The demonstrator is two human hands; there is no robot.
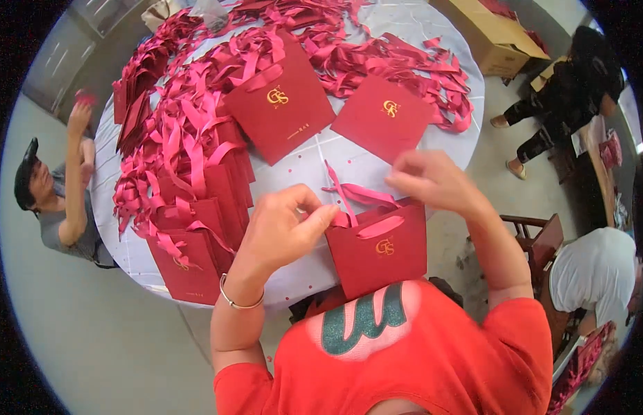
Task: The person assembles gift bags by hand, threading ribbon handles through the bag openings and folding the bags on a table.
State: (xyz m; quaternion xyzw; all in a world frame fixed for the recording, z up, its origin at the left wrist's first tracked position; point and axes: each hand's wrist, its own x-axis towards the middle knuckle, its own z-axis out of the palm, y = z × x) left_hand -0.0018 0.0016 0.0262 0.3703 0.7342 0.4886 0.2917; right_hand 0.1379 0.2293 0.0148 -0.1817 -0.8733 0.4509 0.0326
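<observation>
In front of me stands a dark red paper gift bag (pixel 373 256) with a gold emblem and pink ribbon handles. My left hand (pixel 283 225) is at its upper left edge, thumb and forefinger closed on the end of a pink ribbon (pixel 342 220). Over the bag's right side hovers my right hand (pixel 432 181), fingers curled together; whatever they hold, if anything, is hidden. Between the hands, a loose ribbon (pixel 363 196) crosses above the bag's mouth, one strand sticking up. Two more red bags lie flat just beyond, one larger (pixel 280 104) and one (pixel 384 117) nearer the right.
Many red bags with tangled pink ribbons (pixel 197 131) cover the left and far parts of the round white-clothed table (pixel 301 266). A person (pixel 65 200) sits at the left. Cardboard boxes (pixel 491 41), a wooden chair (pixel 536 238) and other people are at the right.
</observation>
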